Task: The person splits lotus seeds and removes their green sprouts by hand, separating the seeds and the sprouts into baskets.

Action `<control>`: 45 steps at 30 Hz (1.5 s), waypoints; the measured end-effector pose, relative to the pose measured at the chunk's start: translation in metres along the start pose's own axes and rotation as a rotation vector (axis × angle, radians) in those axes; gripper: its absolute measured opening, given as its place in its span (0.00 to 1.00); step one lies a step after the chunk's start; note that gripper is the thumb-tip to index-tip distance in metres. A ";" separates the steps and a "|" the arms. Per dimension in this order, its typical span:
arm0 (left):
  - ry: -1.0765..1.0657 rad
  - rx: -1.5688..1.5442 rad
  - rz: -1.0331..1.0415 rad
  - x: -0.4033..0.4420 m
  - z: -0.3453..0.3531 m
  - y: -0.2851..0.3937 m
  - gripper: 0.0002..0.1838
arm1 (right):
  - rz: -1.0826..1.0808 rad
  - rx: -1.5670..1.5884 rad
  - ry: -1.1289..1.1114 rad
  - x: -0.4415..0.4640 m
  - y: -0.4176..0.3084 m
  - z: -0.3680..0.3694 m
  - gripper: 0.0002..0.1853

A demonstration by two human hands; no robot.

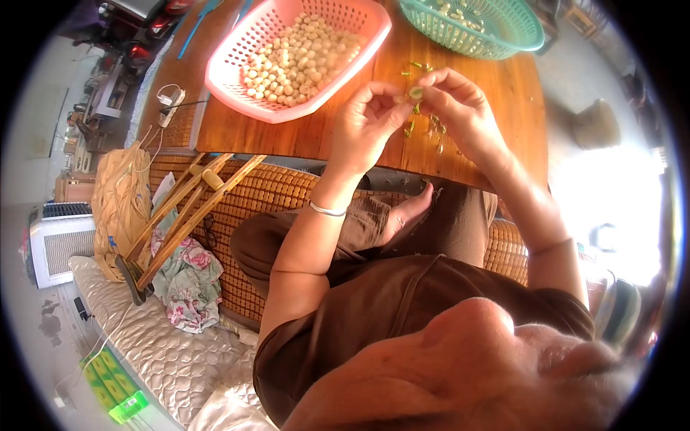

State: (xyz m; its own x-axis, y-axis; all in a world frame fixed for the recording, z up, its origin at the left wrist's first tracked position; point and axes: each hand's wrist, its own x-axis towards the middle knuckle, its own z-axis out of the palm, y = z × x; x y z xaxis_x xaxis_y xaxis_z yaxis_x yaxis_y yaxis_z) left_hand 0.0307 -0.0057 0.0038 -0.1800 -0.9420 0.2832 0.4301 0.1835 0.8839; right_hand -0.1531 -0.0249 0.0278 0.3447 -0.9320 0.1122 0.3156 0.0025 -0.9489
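Observation:
My left hand [374, 118] and my right hand [460, 111] meet above the wooden table [302, 140], fingertips almost touching. Between them is a small pale-green lotus seed [415, 93], pinched by thumbs and forefingers. Fingers partly hide it, so how much each hand grips is hard to see. Below the hands, thin green lotus sprouts [409, 129] are scattered on the tabletop. To the left stands a pink basket [250, 108] with many cream-coloured lotus seeds [295, 61]. A green basket [496, 49] at the upper right contains some pale pieces.
A power strip [171, 108] with cables lies left of the pink basket. Wooden crutches [194, 208] lean on the woven bench seat [237, 248], beside a floral cloth [190, 280] and a tan bag [118, 190]. A stool [596, 123] stands at the right.

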 end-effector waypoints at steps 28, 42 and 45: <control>0.068 0.129 0.125 -0.001 0.001 -0.004 0.08 | -0.138 -0.318 -0.004 -0.003 0.001 0.008 0.05; 0.059 0.538 0.274 -0.004 0.007 0.001 0.07 | -0.419 -0.829 0.107 -0.006 0.000 0.011 0.07; 0.055 0.522 0.255 -0.003 0.005 -0.003 0.07 | -0.396 -0.838 0.113 -0.007 -0.002 0.012 0.06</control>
State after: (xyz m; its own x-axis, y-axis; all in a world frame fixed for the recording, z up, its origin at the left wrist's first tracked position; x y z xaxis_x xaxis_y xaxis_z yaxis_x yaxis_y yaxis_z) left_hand 0.0256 -0.0026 0.0021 -0.0759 -0.8606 0.5035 -0.0413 0.5073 0.8608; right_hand -0.1451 -0.0143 0.0327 0.2460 -0.8388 0.4857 -0.3643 -0.5443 -0.7556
